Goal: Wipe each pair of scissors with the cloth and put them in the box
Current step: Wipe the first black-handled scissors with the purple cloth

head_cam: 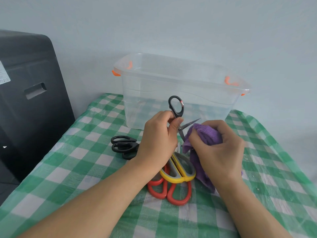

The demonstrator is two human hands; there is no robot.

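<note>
- I take the clear box [180, 93] as my landmark; it stands at the far side of the checked tablecloth [72, 169], open-topped, and I see no scissors inside it.
- Just in front of the box, my left hand [157, 140] holds the small black-handled scissors [178, 115] up off the cloth, fingers and thumb curled round the lower handle loop, the other loop standing free above, blades parted.
- My right hand [217, 148], in front of the box's right half, has its fingers bunched round the purple cloth [205, 134], which is pressed against the lower blade; the upper blade tip points toward the box.
- Handling, as I judge it: these scissors look light and rigid, with thin pointed blades (sharp, so the cloth should cover the edge, not bare fingertips). The loop is the safe hold. The cloth is soft and thick and will fold round the steel easily.
- Still on the table, nearer me than the box: black scissors [123, 146] to the left, yellow-handled scissors [180, 170] lying over red-handled scissors [169, 189], all waiting.
- Left of the box stands a dark cabinet [29, 100].
</note>
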